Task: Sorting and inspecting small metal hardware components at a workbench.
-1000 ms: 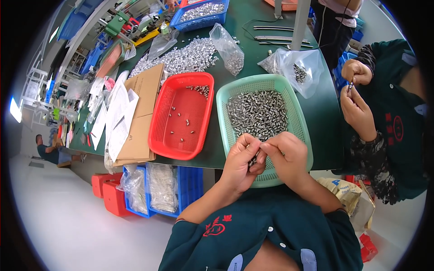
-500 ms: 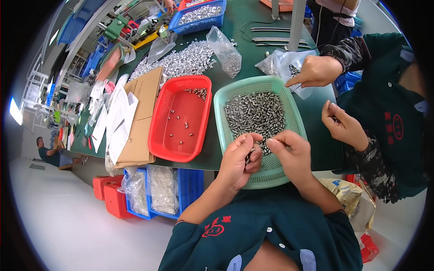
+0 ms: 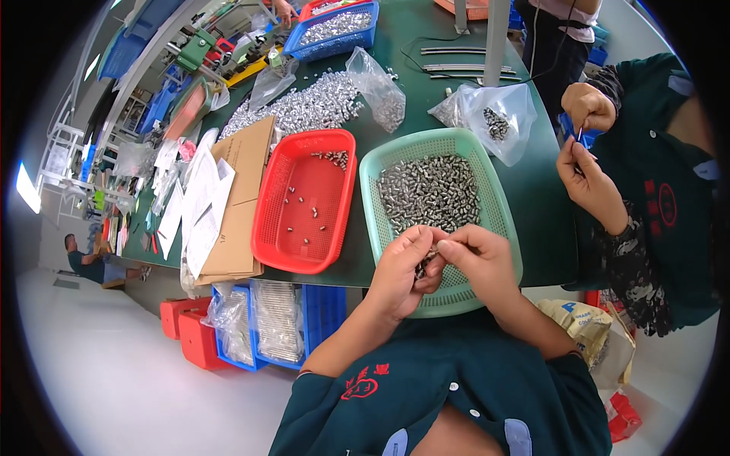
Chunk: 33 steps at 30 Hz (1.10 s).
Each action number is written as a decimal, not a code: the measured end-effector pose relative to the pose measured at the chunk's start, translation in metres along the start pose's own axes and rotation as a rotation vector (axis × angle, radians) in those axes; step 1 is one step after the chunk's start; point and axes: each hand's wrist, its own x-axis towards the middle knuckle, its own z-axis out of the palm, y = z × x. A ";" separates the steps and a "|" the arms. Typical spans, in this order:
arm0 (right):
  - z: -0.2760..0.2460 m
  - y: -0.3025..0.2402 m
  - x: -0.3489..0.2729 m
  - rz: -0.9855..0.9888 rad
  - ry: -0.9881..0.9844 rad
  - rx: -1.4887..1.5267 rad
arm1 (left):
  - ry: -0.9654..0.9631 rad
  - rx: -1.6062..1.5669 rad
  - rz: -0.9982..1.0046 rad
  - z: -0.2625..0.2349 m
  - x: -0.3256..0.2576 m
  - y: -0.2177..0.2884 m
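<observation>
Over the near end of a mint-green plastic basket (image 3: 498,205), both my hands are close together with fingertips meeting. My left hand (image 3: 404,262) is curled round several small metal cylinder fittings (image 3: 423,267), partly hidden by its fingers. My right hand (image 3: 487,262) pinches at the left thumb and index finger; whatever lies between its fingertips is too small to make out. Inside the basket is a broad heap of similar dark grey metal fittings (image 3: 430,190). To its left stands a red plastic basket (image 3: 304,254) with a few scattered fittings and a small cluster in its far corner.
At right, a co-worker's hands (image 3: 589,167) meet over small parts. A clear bag of fittings (image 3: 498,125) lies beyond the green basket. Shiny silver parts (image 3: 304,106) are heaped behind the red one. Cardboard (image 3: 239,213) and papers lie left; blue crates (image 3: 319,319) stand below the table edge.
My right hand has moved left, so its fingertips now touch the left ones. The co-worker's far hand has withdrawn from above the clear bag to their other hand.
</observation>
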 end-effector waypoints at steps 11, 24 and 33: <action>-0.019 -0.014 0.008 -0.484 0.176 -0.843 | 0.012 -0.075 -0.046 -0.011 -0.006 0.006; 0.000 -0.006 -0.001 -0.349 0.049 -0.429 | -0.111 -0.161 -0.107 -0.012 -0.004 0.001; 0.001 -0.011 -0.001 -0.518 0.097 -0.509 | -0.105 -0.147 -0.069 -0.007 -0.002 0.005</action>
